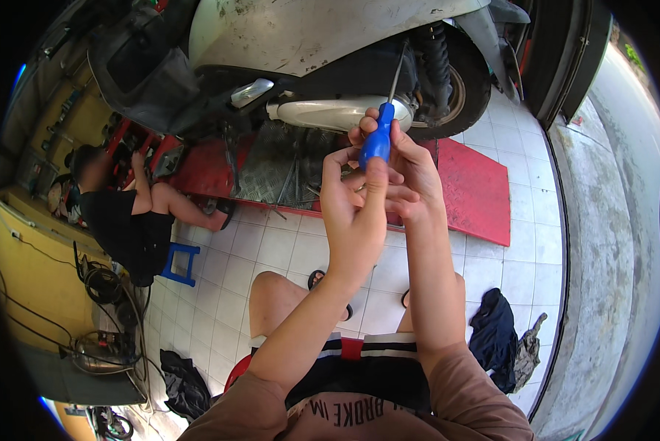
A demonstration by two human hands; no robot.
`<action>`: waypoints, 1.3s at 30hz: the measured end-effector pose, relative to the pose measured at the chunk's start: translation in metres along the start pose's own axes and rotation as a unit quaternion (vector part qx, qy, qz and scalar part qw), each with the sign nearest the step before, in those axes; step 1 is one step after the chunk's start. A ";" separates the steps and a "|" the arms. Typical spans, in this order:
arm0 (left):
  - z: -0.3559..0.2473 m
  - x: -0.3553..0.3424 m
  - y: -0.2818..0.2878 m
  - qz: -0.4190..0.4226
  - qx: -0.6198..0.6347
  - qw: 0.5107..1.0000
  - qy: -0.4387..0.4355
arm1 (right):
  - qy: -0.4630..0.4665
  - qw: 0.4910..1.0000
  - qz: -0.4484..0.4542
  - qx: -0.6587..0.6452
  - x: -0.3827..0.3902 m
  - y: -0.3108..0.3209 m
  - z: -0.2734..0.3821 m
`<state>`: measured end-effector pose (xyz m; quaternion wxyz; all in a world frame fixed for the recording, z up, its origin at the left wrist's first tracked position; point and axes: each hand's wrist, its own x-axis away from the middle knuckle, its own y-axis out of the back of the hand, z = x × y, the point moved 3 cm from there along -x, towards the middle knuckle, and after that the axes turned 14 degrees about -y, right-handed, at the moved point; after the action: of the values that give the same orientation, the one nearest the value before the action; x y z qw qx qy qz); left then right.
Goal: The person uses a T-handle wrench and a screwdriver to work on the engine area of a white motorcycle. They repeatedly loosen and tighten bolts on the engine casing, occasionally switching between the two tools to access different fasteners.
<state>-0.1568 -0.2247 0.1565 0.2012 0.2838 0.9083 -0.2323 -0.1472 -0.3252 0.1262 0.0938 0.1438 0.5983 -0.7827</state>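
Observation:
Both of my hands are raised before the scooter's (271, 44) side, closed around a screwdriver (378, 140) with a blue handle. Its thin metal shaft points up and away, overlapping the dark area beside the rear shock absorber (436, 70); whether the tip touches anything cannot be told. My right hand (420, 173) grips the handle near the shaft end. On the handle's butt end lies the thumb of my left hand (356, 220), whose other fingers are partly hidden. Behind the screwdriver is a silver engine cover (319, 114), close to the rear wheel (473, 81).
The scooter stands over a red platform (477, 191) with a metal tread plate (271, 165). At left, another person (120, 213) sits near a blue stool (181, 264). Dark cloths (495, 338) lie on the white tiles at right; hoses and an air compressor (106, 351) stand lower left.

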 end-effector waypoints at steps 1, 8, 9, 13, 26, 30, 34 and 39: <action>0.001 -0.001 -0.002 -0.024 0.074 0.995 0.055 | 0.000 1.000 -0.004 0.001 0.000 0.000 0.001; 0.000 -0.011 0.003 -0.086 0.429 0.814 0.382 | -0.006 0.999 -0.019 0.035 0.003 0.005 0.004; 0.000 -0.007 0.002 -0.053 0.475 0.767 0.429 | -0.003 0.999 -0.025 0.038 0.004 0.005 0.004; -0.004 -0.004 0.005 -0.033 0.474 0.806 0.353 | 0.000 0.999 0.015 0.043 -0.002 0.007 0.003; -0.036 -0.025 0.011 0.184 -0.468 0.836 -0.219 | 0.059 0.843 -0.332 0.420 0.010 -0.012 0.018; -0.027 -0.018 0.012 0.145 -0.398 0.894 -0.150 | 0.057 0.884 -0.292 0.361 0.007 -0.006 0.017; -0.001 -0.005 0.015 0.110 -0.016 0.982 0.153 | 0.017 0.981 -0.132 0.144 0.003 -0.009 0.011; 0.008 0.000 -0.007 0.042 0.325 0.900 0.288 | 0.048 0.997 0.054 -0.017 -0.002 0.001 0.006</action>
<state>-0.1588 -0.2338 0.1526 -0.1631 0.4263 0.7875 -0.4140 -0.1455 -0.3309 0.1279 0.1094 0.2118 0.6071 -0.7580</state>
